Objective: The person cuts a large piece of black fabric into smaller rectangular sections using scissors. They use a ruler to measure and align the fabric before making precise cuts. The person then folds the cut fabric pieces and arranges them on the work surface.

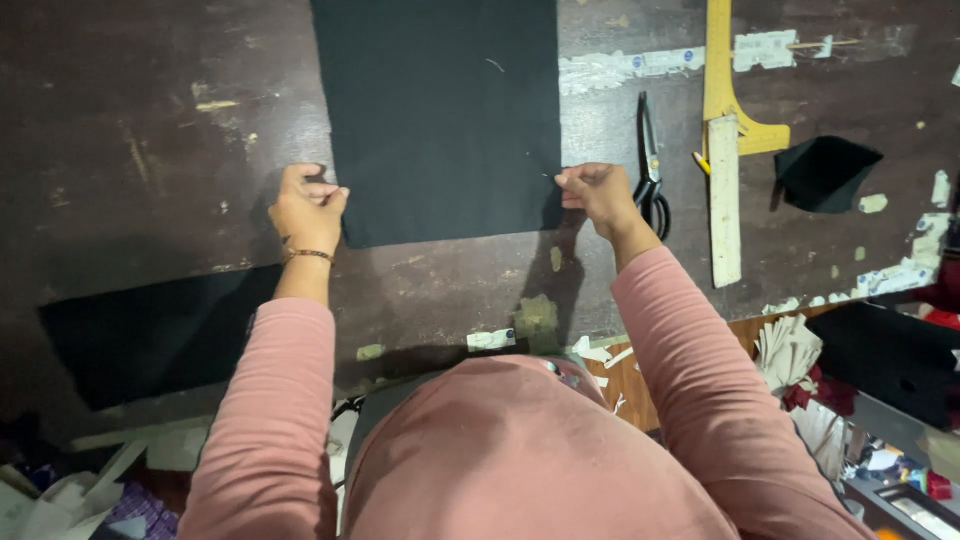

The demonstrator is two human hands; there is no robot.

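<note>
A rectangular piece of black fabric lies flat on a dark, worn wooden table. My left hand pinches the fabric's near left corner. My right hand pinches its near right corner. Both arms wear pink sleeves, and a thin bracelet sits on my left wrist.
Black-handled scissors lie just right of my right hand. A yellow curved ruler and a pale straight ruler lie beyond them. A small black fabric piece sits at right. Another dark cloth lies near left. Scraps litter the floor below.
</note>
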